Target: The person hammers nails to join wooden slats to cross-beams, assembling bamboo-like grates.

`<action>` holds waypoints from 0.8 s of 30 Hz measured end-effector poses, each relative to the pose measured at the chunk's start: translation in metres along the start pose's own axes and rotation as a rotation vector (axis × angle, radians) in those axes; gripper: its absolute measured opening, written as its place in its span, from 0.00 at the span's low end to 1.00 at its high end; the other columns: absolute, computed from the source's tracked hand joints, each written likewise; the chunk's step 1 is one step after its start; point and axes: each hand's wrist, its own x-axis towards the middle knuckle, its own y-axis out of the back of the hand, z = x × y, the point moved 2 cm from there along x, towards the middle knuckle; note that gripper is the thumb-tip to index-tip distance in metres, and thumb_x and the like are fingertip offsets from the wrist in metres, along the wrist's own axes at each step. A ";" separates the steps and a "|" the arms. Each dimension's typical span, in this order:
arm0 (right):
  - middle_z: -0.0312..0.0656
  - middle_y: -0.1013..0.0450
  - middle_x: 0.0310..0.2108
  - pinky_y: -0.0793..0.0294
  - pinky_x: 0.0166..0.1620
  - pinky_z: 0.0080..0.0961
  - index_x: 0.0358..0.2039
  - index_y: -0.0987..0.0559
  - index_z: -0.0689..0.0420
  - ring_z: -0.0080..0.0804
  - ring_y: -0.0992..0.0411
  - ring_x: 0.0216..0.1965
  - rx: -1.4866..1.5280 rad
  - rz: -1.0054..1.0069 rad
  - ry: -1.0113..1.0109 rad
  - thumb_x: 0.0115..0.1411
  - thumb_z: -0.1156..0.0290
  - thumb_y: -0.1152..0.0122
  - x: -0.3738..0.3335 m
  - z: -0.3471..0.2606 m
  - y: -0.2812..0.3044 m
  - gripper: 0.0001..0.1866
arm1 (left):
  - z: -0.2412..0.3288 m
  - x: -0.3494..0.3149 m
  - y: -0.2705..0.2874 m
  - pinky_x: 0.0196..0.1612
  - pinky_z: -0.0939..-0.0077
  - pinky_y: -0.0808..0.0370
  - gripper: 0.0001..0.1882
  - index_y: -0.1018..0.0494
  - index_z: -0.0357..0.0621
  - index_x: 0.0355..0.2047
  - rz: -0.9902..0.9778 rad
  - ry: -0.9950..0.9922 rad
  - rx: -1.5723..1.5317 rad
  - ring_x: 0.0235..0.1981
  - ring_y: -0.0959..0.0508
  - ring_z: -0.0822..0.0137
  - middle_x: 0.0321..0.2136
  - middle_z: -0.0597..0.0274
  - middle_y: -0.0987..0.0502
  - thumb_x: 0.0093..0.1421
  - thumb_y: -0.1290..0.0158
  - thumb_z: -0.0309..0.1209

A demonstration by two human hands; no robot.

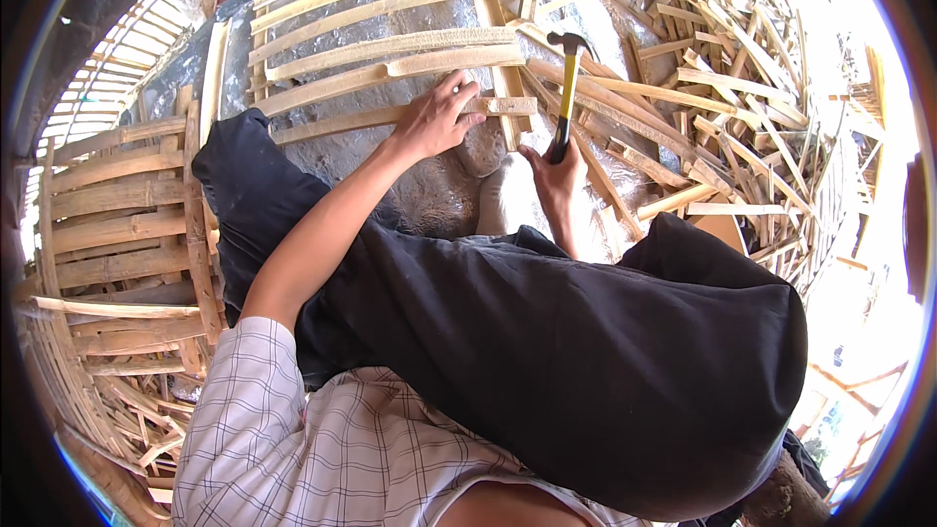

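My left hand (439, 119) is closed on the nearest slat of a bamboo frame, close to the slat's right end. This bamboo slat (337, 125) lies crosswise, its right end (510, 106) resting on the frame's side rail (491, 12). Several more slats (390, 42) run parallel beyond it, spaced apart. My right hand (558, 179) grips a claw hammer (569, 88) by the black lower part of its yellow-and-black handle. The hammer stands head up, just right of the slat's end and apart from it. Any nail under my left fingers is hidden.
A large heap of split bamboo pieces (727, 93) covers the right side. To the left stands a slatted bamboo panel (122, 224), with scraps (146, 429) below it. My dark-clothed legs (547, 361) lie across the near side. Grey ground (429, 190) shows under the frame.
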 end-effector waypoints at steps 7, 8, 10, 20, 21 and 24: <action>0.35 0.29 0.19 0.31 0.24 0.22 0.28 0.31 0.58 0.21 0.31 0.21 0.170 0.015 0.022 0.44 0.67 0.17 0.019 -0.002 -0.026 0.26 | 0.001 -0.004 0.000 0.57 0.51 0.26 0.21 0.32 0.47 0.51 0.045 -0.048 0.045 0.53 0.28 0.53 0.49 0.53 0.34 0.65 0.46 0.46; 0.36 0.28 0.20 0.30 0.25 0.22 0.29 0.31 0.58 0.22 0.30 0.21 0.168 0.014 0.010 0.44 0.67 0.17 0.017 -0.004 -0.027 0.26 | 0.004 -0.004 0.003 0.58 0.51 0.28 0.21 0.32 0.48 0.53 0.014 -0.033 0.060 0.53 0.28 0.52 0.50 0.54 0.33 0.65 0.46 0.44; 0.39 0.24 0.23 0.26 0.29 0.25 0.32 0.31 0.59 0.25 0.25 0.25 0.279 0.014 0.008 0.43 0.67 0.16 0.017 0.001 -0.025 0.27 | 0.014 -0.002 0.005 0.58 0.50 0.29 0.20 0.32 0.49 0.54 0.055 -0.064 0.070 0.53 0.28 0.52 0.51 0.55 0.32 0.65 0.45 0.41; 0.39 0.24 0.35 0.25 0.38 0.29 0.42 0.28 0.60 0.29 0.28 0.32 0.225 0.046 0.101 0.36 0.67 0.14 0.013 0.021 -0.026 0.36 | 0.021 -0.001 0.006 0.54 0.57 0.28 0.18 0.30 0.47 0.51 0.031 -0.051 0.037 0.50 0.24 0.57 0.48 0.60 0.29 0.63 0.43 0.36; 0.39 0.24 0.35 0.25 0.37 0.29 0.42 0.29 0.60 0.29 0.29 0.32 0.235 0.037 0.068 0.35 0.67 0.14 0.012 0.020 -0.026 0.36 | 0.021 -0.001 0.005 0.53 0.57 0.27 0.17 0.30 0.47 0.51 0.037 -0.051 0.036 0.49 0.24 0.56 0.48 0.60 0.29 0.63 0.43 0.36; 0.36 0.27 0.31 0.26 0.34 0.28 0.43 0.26 0.59 0.27 0.32 0.29 0.259 0.102 0.185 0.35 0.66 0.14 0.011 0.014 -0.027 0.36 | 0.023 0.001 0.004 0.51 0.58 0.25 0.17 0.29 0.45 0.50 0.072 -0.070 0.023 0.47 0.22 0.55 0.48 0.59 0.27 0.63 0.43 0.35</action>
